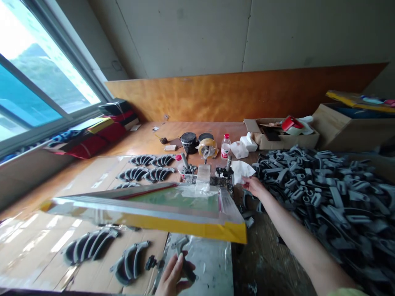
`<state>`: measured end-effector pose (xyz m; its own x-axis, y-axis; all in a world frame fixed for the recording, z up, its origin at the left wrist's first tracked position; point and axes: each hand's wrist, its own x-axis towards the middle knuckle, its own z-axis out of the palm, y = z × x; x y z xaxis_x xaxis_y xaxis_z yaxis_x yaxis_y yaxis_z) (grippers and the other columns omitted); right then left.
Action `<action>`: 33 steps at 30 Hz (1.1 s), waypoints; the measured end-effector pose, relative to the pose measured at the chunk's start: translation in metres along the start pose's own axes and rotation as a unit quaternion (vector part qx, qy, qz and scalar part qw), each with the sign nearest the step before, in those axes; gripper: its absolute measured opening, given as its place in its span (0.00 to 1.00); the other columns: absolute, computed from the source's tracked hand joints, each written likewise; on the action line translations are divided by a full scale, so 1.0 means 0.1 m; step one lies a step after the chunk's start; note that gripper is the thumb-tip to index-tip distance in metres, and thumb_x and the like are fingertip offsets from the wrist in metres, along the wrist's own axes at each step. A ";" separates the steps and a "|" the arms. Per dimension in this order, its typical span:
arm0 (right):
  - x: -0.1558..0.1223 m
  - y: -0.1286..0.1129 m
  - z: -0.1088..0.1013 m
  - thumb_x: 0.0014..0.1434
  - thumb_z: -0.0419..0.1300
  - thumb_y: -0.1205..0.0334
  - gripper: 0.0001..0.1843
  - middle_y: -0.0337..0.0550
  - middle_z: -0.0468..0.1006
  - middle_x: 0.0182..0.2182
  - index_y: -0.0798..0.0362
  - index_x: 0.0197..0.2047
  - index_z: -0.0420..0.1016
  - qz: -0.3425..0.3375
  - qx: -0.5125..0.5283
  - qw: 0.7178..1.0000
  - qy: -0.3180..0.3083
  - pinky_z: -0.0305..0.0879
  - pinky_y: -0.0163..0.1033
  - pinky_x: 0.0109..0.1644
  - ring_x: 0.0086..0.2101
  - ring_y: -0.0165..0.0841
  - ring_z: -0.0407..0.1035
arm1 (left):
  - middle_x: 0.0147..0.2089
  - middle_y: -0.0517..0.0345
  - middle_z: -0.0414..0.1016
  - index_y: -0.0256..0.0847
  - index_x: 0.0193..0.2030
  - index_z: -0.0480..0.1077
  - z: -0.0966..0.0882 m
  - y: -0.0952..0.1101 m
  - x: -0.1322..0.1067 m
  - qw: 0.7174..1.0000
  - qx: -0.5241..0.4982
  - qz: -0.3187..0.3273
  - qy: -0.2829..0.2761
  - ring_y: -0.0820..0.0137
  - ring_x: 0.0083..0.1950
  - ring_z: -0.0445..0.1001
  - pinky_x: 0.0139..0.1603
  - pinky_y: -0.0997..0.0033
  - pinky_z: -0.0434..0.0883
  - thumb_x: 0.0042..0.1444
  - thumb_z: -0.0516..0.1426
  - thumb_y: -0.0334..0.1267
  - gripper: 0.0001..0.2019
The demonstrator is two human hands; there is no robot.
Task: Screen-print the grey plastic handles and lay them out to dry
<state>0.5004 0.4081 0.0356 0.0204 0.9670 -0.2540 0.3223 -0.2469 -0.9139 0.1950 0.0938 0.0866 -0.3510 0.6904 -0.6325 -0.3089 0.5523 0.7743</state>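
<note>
A screen-printing frame [148,213] with yellow-taped edges is tilted up on its hinged clamp [205,176] in the middle of the bench. My left hand [174,277] is under the frame's near edge, fingers closed on a grey curved plastic part [185,257] lying on the shiny plate [210,263]. My right hand [253,186] reaches forward to the right of the clamp and pinches a white crumpled cloth [242,170]. A big heap of grey plastic parts [327,193] lies just right of my right arm.
Rows of grey curved parts [148,168] lie on cardboard at the left, with more near the front [92,244]. Behind the clamp stand a black tin [189,142], a tape roll [207,148] and a small bottle [225,146]. Cardboard boxes [284,137] sit at the back right.
</note>
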 end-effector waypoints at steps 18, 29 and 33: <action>-2.62 -0.52 0.18 0.39 0.75 0.54 0.22 0.42 0.80 0.31 0.53 0.37 0.77 -0.026 0.335 0.933 0.132 0.69 0.34 0.26 0.28 0.33 0.71 | 0.41 0.51 0.77 0.39 0.48 0.68 0.66 0.44 -0.40 0.928 0.106 0.133 -0.332 0.64 0.42 0.76 0.36 0.69 0.72 0.57 0.57 0.59 0.25; -3.21 -0.69 0.38 0.44 0.73 0.53 0.18 0.44 0.81 0.32 0.50 0.38 0.78 -0.065 0.319 0.934 0.144 0.70 0.49 0.49 0.39 0.44 0.75 | 0.45 0.51 0.73 0.38 0.47 0.68 0.74 0.44 -0.61 0.926 0.009 0.114 -0.360 0.63 0.43 0.75 0.34 0.69 0.73 0.58 0.58 0.55 0.22; -3.25 -0.71 0.52 0.43 0.74 0.55 0.21 0.46 0.82 0.42 0.51 0.41 0.79 -0.046 0.357 0.922 0.144 0.67 0.49 0.54 0.45 0.44 0.74 | 0.41 0.54 0.74 0.39 0.47 0.68 0.73 0.41 -0.63 0.913 -0.044 0.101 -0.393 0.67 0.40 0.75 0.35 0.70 0.73 0.60 0.57 0.52 0.18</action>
<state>0.4219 0.1079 0.1668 0.3072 0.9374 -0.1638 -0.3682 -0.0416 -0.9288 0.2688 0.1074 0.1594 0.3233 0.9152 -0.2405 -0.3898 0.3604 0.8474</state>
